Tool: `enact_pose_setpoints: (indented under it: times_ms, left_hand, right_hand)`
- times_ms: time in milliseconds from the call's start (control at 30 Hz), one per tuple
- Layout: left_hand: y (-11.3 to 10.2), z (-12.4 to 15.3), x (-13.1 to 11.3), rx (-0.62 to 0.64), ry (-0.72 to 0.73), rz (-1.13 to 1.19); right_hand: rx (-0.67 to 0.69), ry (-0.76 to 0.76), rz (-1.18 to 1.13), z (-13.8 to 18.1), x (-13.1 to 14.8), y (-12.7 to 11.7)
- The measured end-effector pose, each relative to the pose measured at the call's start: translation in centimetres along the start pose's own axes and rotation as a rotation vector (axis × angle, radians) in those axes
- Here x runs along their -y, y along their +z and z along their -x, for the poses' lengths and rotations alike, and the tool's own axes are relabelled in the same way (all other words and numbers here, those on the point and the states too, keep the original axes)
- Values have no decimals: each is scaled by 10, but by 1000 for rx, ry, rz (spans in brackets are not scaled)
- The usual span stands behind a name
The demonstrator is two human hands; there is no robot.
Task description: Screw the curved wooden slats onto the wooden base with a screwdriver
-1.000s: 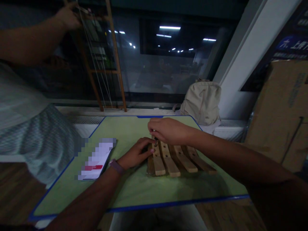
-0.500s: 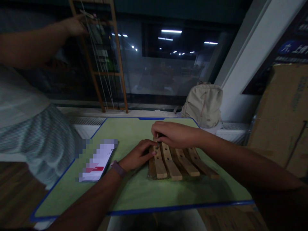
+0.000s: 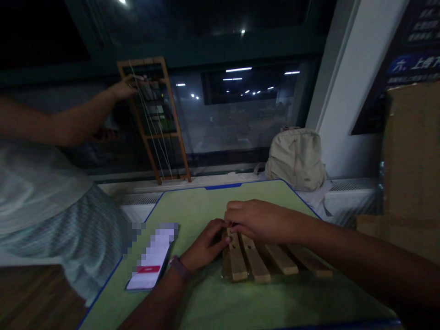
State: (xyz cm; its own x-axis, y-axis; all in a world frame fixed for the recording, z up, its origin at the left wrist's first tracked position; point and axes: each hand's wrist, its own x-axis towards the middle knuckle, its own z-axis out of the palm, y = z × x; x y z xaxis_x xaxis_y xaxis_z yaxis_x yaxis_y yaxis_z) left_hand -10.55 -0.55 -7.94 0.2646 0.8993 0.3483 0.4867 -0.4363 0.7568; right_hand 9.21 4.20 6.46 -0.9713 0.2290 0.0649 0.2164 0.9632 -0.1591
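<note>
Several pale wooden strips (image 3: 256, 263) with drilled holes lie side by side in a clear plastic wrapping (image 3: 226, 276) on the green table. My left hand (image 3: 206, 247) grips the leftmost strip (image 3: 237, 262) near its far end, thumb on its left edge and fingers curled behind. Over that same end, my right hand (image 3: 257, 221) is closed in a pinch, covering the far parts of the strips. What lies between its fingertips is hidden.
A phone (image 3: 153, 256) with a lit screen lies left on the blue-edged table (image 3: 192, 302). Beyond it, a person's hand (image 3: 124, 89) touches a wooden frame with strings (image 3: 176, 107). A beige backpack (image 3: 295, 158) stands by the window; a cardboard box (image 3: 410, 156) stands right.
The view has tilted upward, so the table sits lower. My right hand covers more of the strips' holes. A small dark piece visible between my hands earlier is now hidden.
</note>
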Motion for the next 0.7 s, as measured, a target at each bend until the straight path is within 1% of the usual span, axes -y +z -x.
enact_pose_setpoints:
  times_ms: [133, 300, 433, 567, 667, 700]
  left_hand:
    - [1, 2, 2, -1, -37, -7]
    - [1, 6, 9, 8, -155, -16]
    - [0, 8, 15, 10, -214, -7]
    - [-1, 7, 17, 23, -230, 14]
    - [-1, 6, 15, 16, -215, 1]
    - [-1, 6, 15, 12, -205, -9]
  right_hand:
    - [-8, -40, -31, 4, 1, 3]
    - [-29, -113, 41, 4, 1, 4]
    - [-30, -162, 70, 6, 3, 2]
    - [-82, -154, 100, 5, 1, 3]
    - [-162, -171, 116, -3, -5, 8]
    - [-178, -152, 130, -7, -8, 9]
